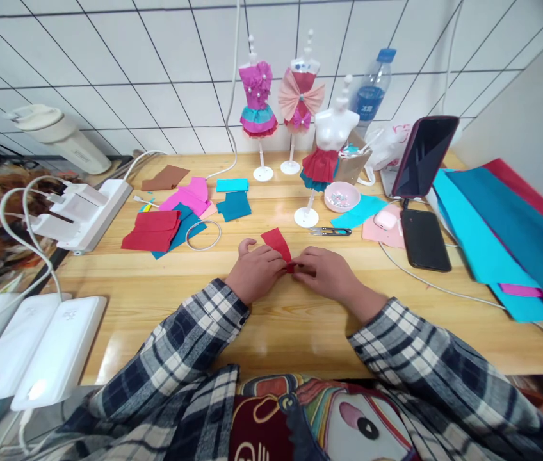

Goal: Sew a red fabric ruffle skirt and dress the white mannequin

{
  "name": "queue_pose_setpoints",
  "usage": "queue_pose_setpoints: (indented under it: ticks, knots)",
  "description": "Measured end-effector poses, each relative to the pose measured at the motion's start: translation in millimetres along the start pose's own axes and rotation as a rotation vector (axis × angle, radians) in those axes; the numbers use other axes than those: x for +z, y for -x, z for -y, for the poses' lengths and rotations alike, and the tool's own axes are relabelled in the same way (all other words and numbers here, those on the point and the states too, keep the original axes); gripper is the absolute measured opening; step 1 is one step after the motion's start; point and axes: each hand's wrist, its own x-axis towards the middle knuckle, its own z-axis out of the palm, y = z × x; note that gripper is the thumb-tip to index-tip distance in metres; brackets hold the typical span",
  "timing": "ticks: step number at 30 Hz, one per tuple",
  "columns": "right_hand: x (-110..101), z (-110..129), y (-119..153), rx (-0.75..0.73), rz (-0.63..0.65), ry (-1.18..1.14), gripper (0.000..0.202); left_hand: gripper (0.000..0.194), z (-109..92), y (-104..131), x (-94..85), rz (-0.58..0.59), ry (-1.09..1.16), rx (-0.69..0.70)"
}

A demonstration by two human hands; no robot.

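Note:
A small strip of red crepe paper (277,243) sits between my hands over the wooden table. My left hand (258,270) lies over its left side, fingers closed on its lower edge. From the right, the fingertips of my right hand (322,272) pinch the paper's lower right corner. Just beyond my right hand, a pair of thread snips (332,231) lies on the table. Behind them stands a white mini mannequin (333,131) in a red and teal ruffled skirt (320,168).
Two dressed mannequins (257,96) stand by the tiled wall. Colored paper pieces (151,230) and a bracelet-like ring (203,235) lie left. A bead bowl (342,196), phone (426,240) and large paper sheets (502,224) are right. Power banks (60,352) and a power strip (96,214) line the left edge.

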Motion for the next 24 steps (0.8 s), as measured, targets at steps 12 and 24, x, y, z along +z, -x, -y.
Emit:
queue_pose_setpoints:
  ticks: [12,24]
  knots:
    - [-28.2,24.5,-6.1,0.088,-0.052,-0.091,0.009,0.029,-7.5,-1.3,-22.5,-0.09,0.252,-0.14]
    - [-51.2,9.0,-25.4,0.421,0.322,-0.576,0.011,0.049,26.0,-15.8,-46.3,0.144,0.64,-0.345]
